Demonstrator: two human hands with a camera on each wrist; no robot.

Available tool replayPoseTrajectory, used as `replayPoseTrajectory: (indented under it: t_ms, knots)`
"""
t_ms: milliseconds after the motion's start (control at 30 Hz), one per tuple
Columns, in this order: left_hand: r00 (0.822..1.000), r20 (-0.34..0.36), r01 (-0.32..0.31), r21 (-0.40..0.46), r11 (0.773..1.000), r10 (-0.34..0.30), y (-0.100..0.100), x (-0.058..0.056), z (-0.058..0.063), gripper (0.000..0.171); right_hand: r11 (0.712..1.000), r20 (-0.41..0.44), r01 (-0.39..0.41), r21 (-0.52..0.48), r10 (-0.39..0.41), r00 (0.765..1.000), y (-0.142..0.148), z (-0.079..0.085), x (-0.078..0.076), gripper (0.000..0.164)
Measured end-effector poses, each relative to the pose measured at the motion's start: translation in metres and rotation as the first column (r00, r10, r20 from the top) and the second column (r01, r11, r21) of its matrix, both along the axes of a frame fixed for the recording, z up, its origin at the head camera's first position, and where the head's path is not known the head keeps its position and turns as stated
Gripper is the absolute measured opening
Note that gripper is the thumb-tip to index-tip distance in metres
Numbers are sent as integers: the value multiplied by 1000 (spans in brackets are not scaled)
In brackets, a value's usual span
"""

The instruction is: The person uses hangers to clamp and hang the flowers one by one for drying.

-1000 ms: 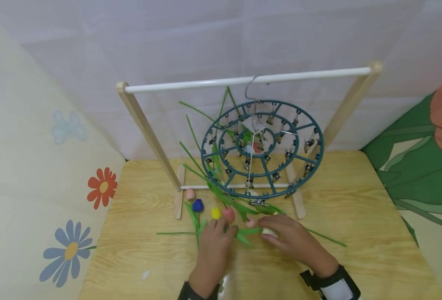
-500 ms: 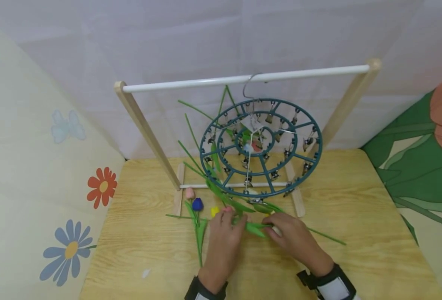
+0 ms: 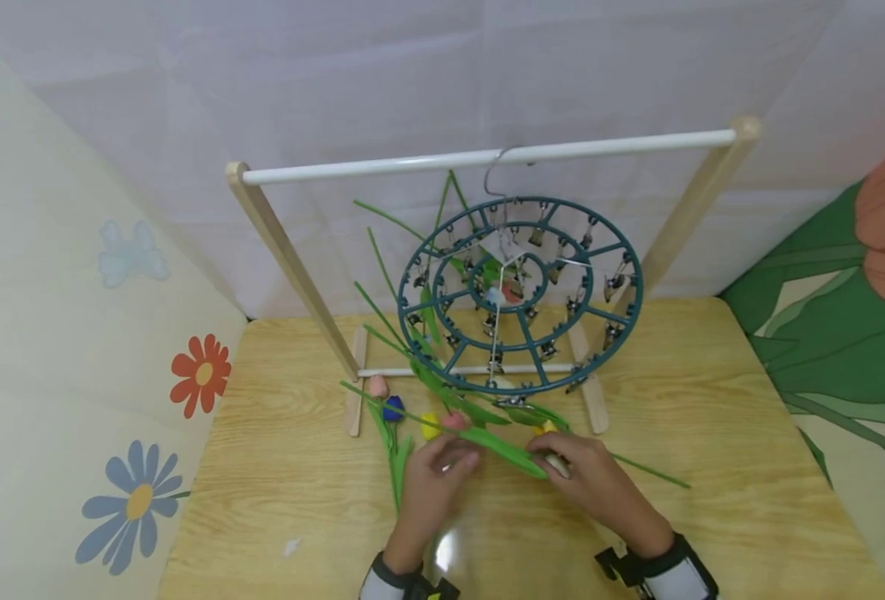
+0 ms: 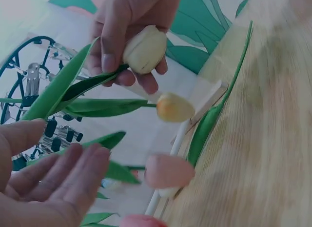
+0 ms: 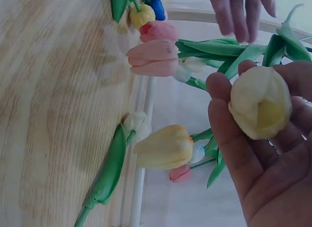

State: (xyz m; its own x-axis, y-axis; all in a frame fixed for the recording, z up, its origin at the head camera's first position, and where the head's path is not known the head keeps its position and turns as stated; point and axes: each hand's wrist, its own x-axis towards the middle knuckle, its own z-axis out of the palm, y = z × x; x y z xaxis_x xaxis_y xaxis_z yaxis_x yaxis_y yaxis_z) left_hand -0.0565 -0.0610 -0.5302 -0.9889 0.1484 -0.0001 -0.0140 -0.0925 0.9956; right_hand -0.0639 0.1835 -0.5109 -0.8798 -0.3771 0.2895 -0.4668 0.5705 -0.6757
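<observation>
Right hand point(image 3: 600, 483): pinching cream tulip point(image 5: 261, 102) beside its bloom, over tabletop point(image 3: 712, 417), well inside the right edge. Left hand point(image 3: 433, 487): fingers extended, parted, just beside the cream tulip's leaf point(image 3: 504, 451). Blue tulip point(image 3: 393, 408) and yellow tulip point(image 3: 431, 427): lying nearer tabletop's left edge than right. Round clip hanger point(image 3: 530, 342): hung from white rail point(image 3: 382, 169), toward back edge

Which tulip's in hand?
The cream-white tulip, gripped by the right hand just below its bloom. The other tulips, including the pale one with its stem on the table, are in neither hand.
</observation>
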Motion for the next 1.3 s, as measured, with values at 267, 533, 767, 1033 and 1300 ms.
replayPoseTrajectory:
  t_ms: [267,533,767,1033,1300]
  knots:
    - [996,30,62,384,921,-80,6,0,3,42,996,62,-67,-52,70,996,-4,-3,0,26]
    - [992,-112,106,464,879,-61,11,-4,-2,28,998,-45,-62,-21,61,997,-3,-7,-2,29]
    - [973,-233,43,189,981,2,8,-10,4,26,988,-213,132,-83,-147,966,20,13,-12,34]
    - [938,-347,63,93,994,-27,6,-13,5,23,967,-261,241,-86,-256,931,35,44,-29,55]
    - [881,-468,31,-94,995,-72,3,-15,5,22,982,-235,117,-149,-150,960,28,59,-42,46]
